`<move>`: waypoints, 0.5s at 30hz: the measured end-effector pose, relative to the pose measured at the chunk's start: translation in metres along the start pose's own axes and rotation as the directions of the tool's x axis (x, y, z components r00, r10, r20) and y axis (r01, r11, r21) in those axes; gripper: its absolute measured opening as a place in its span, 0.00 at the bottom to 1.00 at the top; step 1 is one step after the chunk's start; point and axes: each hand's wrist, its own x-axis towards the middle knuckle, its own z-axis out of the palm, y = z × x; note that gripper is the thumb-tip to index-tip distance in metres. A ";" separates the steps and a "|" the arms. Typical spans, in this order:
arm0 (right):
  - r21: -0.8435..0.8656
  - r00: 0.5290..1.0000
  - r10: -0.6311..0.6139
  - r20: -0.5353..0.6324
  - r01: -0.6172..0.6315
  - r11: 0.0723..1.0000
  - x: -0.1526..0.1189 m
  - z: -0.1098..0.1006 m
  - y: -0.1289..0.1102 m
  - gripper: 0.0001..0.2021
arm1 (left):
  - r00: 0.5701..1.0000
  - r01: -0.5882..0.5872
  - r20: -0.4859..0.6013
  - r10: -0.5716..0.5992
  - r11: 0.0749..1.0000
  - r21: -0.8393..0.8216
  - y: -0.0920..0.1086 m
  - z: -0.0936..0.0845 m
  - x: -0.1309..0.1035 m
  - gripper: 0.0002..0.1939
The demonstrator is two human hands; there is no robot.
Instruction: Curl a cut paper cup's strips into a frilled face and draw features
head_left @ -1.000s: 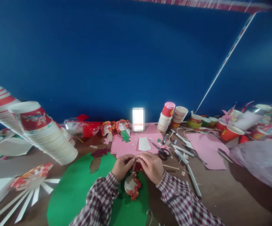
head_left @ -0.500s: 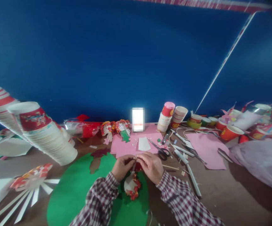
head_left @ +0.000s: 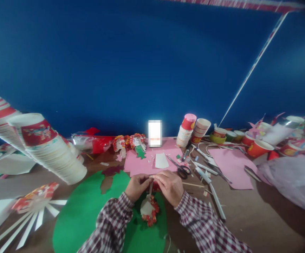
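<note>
My left hand (head_left: 138,188) and my right hand (head_left: 170,186) meet over the far edge of a green paper sheet (head_left: 78,214). Thumbs and fingertips of both pinch the top of a narrow pale strip (head_left: 150,190). From this strip hangs a small paper cutout (head_left: 147,209) with a plain whitish back and a ruffled red-orange edge, just above the green sheet. Something dark red is partly hidden beneath my right hand. Black-handled scissors (head_left: 183,171) lie just beyond that hand. A brown and maroon paper shape (head_left: 106,182) rests left of my left hand.
Tall stacks of paper cups (head_left: 52,151) lean at left, beside a fan of white strips (head_left: 38,215). Pink paper (head_left: 142,168), cutout figures (head_left: 138,146) and more cups (head_left: 186,130) stand ahead. A white glue gun (head_left: 212,193) and a plastic bag (head_left: 294,182) lie at right.
The hanging cutout has swung slightly right and lower, showing more of the pale strip. Both hands stay in nearly the same place with their fingertips together.
</note>
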 end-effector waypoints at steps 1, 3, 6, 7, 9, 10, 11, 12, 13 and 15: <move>-0.010 1.000 -0.004 -0.001 0.004 1.000 0.000 0.000 0.000 0.08 | 1.000 -0.006 0.004 0.006 1.000 -0.005 0.001 0.000 -0.001 0.17; -0.032 1.000 -0.014 0.004 0.014 0.999 -0.001 0.001 0.000 0.08 | 1.000 -0.015 0.007 0.015 1.000 -0.003 0.003 0.000 -0.001 0.19; -0.066 0.999 -0.034 0.019 0.035 0.997 -0.001 0.001 0.000 0.08 | 1.000 -0.009 0.001 0.009 1.000 0.011 0.004 0.001 -0.002 0.20; -0.076 0.999 -0.039 0.025 0.040 0.996 -0.001 0.001 0.000 0.08 | 1.000 -0.009 -0.002 0.009 1.000 0.024 0.004 0.001 -0.002 0.20; -0.086 0.998 -0.043 0.034 0.046 0.995 -0.002 0.001 -0.001 0.09 | 1.000 -0.016 -0.007 0.017 0.998 0.054 0.003 0.001 -0.001 0.20; -0.086 0.998 -0.043 0.036 0.046 0.995 -0.002 0.001 -0.001 0.09 | 1.000 -0.022 -0.007 0.023 0.998 0.066 0.003 0.001 -0.001 0.20; -0.082 0.998 -0.042 0.036 0.045 0.996 -0.002 0.001 -0.001 0.09 | 1.000 -0.029 -0.006 0.029 0.997 0.072 0.002 0.001 -0.001 0.19; -0.076 0.999 -0.036 0.034 0.039 0.996 -0.002 0.002 -0.001 0.09 | 0.999 -0.034 -0.003 0.034 0.997 0.072 0.002 0.001 -0.001 0.19; -0.070 0.999 -0.027 0.031 0.029 0.997 -0.002 0.002 -0.002 0.09 | 0.999 -0.038 0.002 0.038 0.997 0.068 0.002 0.001 0.000 0.19; -0.057 1.000 -0.001 0.030 0.003 0.998 -0.002 0.002 -0.002 0.09 | 0.999 -0.050 0.008 0.049 0.997 0.065 0.001 0.000 0.000 0.18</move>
